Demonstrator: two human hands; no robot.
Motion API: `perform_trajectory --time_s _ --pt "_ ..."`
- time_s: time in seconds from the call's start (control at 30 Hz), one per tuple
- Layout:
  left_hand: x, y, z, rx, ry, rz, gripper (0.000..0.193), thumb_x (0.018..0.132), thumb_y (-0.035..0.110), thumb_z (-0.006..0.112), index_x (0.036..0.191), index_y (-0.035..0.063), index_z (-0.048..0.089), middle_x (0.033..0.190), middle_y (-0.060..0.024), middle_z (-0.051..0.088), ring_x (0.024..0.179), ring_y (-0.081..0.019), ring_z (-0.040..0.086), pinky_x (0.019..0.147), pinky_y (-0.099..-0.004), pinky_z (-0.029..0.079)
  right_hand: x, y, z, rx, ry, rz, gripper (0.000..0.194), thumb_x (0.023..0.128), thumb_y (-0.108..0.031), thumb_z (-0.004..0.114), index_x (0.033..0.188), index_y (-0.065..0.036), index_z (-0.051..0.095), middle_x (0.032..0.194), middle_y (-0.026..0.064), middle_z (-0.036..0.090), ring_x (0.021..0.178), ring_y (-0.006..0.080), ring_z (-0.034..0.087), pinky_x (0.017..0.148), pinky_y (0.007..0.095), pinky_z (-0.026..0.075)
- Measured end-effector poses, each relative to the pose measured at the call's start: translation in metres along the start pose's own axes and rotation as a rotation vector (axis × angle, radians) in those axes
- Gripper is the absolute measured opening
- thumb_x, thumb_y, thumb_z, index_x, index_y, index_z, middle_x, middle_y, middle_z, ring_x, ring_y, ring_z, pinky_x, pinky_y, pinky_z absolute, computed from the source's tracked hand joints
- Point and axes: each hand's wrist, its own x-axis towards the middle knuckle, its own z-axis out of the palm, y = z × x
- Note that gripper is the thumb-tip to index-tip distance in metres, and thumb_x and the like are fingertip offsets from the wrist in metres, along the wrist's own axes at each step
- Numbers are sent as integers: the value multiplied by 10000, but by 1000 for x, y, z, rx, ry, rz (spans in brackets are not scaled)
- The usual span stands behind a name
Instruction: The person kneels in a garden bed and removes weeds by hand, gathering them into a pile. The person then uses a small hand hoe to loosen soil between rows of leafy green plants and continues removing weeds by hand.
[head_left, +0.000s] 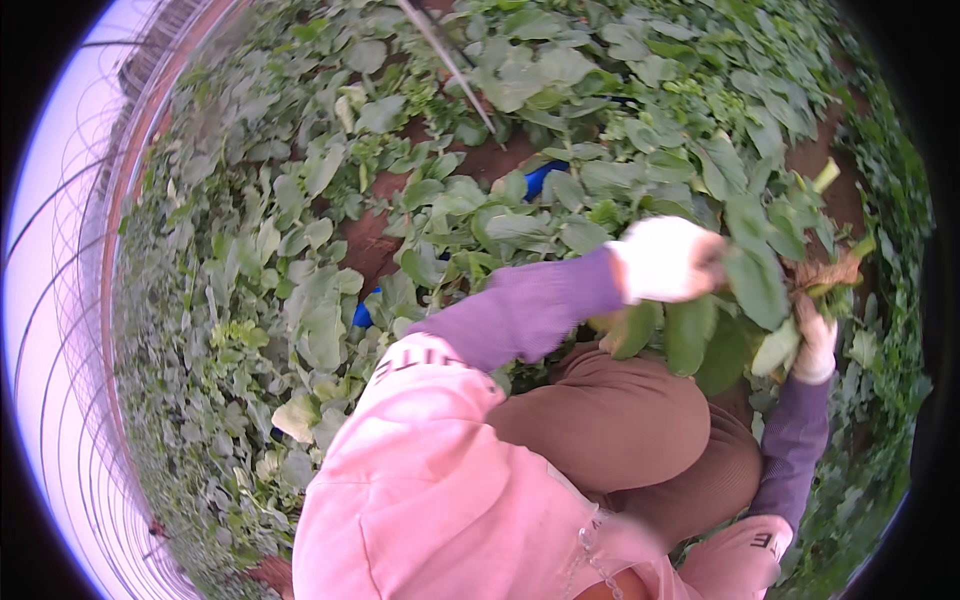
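My right hand (814, 345), in a light glove with bare-looking fingers, is closed around the stems of a leafy green plant (757, 281). Cut-looking pale stem ends and a dry brown leaf (825, 271) stick out above this hand. My left hand (667, 259), in a white glove with a soiled fingertip area, is at the left edge of the same leaves. It is blurred, and its fingertips partly merge with the foliage, so a grip cannot be made out. Broad leaves hang down between the two hands, in front of my bent brown-trousered knees (600, 424).
Dense leafy crop plants (517, 225) surround me, with reddish soil (371, 244) showing in gaps. A thin pole (454, 67) slants down at the top. Blue objects (543, 178) lie partly hidden among leaves. Curved tunnel hoops (56, 176) line the left side.
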Motion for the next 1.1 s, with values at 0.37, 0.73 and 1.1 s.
perform_trajectory --time_s 0.37,0.73,1.1 --pt "47 -99 1 -283 205 70 371 781 235 563 1073 12 611 893 -103 673 788 -188 655 692 -304 535 -3 57 -59 687 463 117 430 858 -262 561 1198 -3 506 1096 125 589 949 262 574 862 400 459" --pt "56 -379 -33 974 -192 -426 420 856 229 486 1247 75 482 1252 -176 515 1140 -320 500 929 -363 421 -18 112 -44 767 139 272 427 834 -236 610 1201 -74 462 1079 59 550 850 221 531 675 360 438" --pt "69 -409 -28 781 -116 -295 414 810 240 536 1194 86 524 1153 -165 562 1054 -313 541 896 -373 437 -27 111 -24 758 101 522 346 846 -240 581 1131 -54 517 994 66 592 834 235 548 696 385 453"
